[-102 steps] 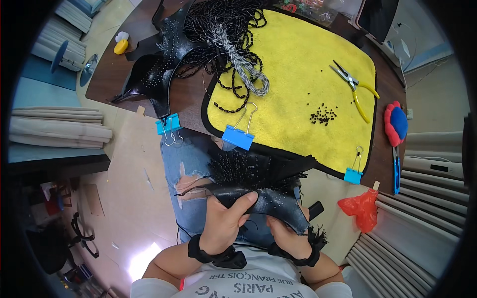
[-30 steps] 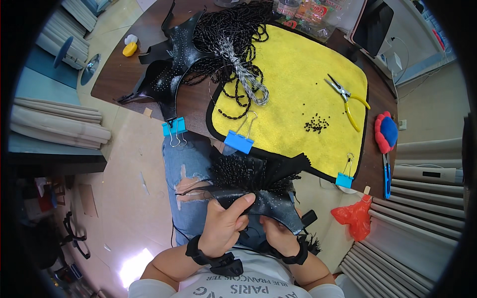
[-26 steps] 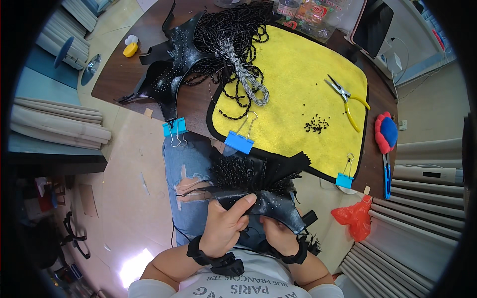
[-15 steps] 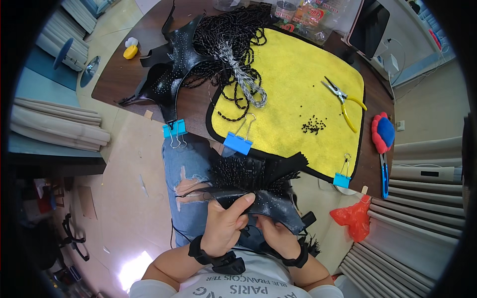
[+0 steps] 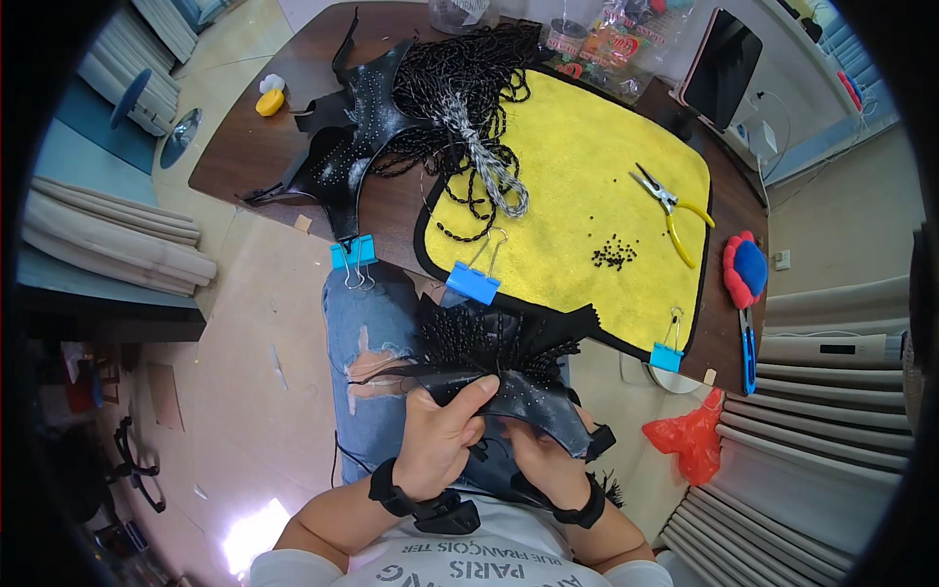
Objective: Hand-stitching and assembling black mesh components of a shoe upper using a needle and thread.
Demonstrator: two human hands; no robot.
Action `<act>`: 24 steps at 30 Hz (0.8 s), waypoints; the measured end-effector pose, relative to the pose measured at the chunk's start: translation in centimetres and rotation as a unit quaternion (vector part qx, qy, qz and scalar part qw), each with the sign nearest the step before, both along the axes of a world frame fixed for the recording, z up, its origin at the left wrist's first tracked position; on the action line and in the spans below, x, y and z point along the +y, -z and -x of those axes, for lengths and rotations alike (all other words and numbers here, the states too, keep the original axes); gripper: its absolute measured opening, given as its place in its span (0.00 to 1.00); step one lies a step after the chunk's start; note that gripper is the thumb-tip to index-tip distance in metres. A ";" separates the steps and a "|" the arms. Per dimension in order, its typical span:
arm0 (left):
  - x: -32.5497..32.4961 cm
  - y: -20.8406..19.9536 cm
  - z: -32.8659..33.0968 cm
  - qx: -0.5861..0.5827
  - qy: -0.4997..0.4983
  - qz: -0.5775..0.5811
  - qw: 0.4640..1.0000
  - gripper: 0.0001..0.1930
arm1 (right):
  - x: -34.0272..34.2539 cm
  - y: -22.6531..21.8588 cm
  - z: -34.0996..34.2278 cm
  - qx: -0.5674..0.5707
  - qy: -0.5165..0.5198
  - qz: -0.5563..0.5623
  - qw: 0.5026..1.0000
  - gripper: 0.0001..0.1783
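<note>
Over my lap I hold a black leather-like piece [image 5: 540, 403] dotted with small pale marks or studs, with a black beaded fringe [image 5: 468, 335] bunched along its far side. My left hand [image 5: 437, 445] is closed on its near edge, the thumb pressed flat on top near the middle. My right hand [image 5: 550, 468] is closed at the underside of the same piece, its fingertips partly hidden beneath it. A similar black studded piece [image 5: 337, 161] with long black bead strands [image 5: 460, 73] lies on the table, beside a looped black-and-white cord bundle [image 5: 489, 166].
A yellow mat [image 5: 558, 147] bears a scatter of small black beads [image 5: 614, 254] and yellow-handled pliers [image 5: 673, 213]. Blue binder clips [image 5: 473, 284] grip the table edge. At right lie a red-and-blue pincushion [image 5: 745, 269] and a blue cutter [image 5: 749, 352]. A red bag [image 5: 690, 440] rests below.
My view has shifted slightly, so the tabletop things sit a little lower in the picture. Both hands keep almost the same hold on the black piece.
</note>
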State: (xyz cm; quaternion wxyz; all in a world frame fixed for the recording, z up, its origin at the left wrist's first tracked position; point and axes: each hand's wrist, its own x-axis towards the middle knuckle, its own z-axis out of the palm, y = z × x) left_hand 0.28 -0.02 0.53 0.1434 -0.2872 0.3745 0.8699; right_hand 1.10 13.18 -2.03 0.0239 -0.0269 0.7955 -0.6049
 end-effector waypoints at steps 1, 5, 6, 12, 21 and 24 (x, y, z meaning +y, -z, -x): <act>0.0 -0.1 0.1 0.001 0.003 0.000 1.000 0.03 | 0.2 -0.4 0.0 -0.009 -0.007 -0.001 1.000 0.09; 0.4 -0.2 0.0 0.014 -0.009 0.018 1.000 0.04 | -0.3 -0.4 0.3 0.022 -0.014 -0.063 0.998 0.09; 0.5 -0.2 0.0 0.019 -0.016 0.028 0.999 0.04 | -0.5 -0.6 0.5 0.041 -0.014 -0.093 0.995 0.09; -0.1 0.3 0.2 0.045 -0.009 0.046 0.998 0.04 | 3.6 -5.0 0.2 0.103 -0.099 -0.211 0.967 0.09; 0.6 1.2 -0.3 0.094 -0.003 0.129 0.987 0.05 | 2.8 -7.8 5.5 0.229 -0.176 -0.201 0.936 0.10; 0.5 1.5 -0.4 0.107 -0.005 0.139 0.984 0.05 | 1.3 -6.1 6.4 0.266 -0.178 -0.188 0.929 0.08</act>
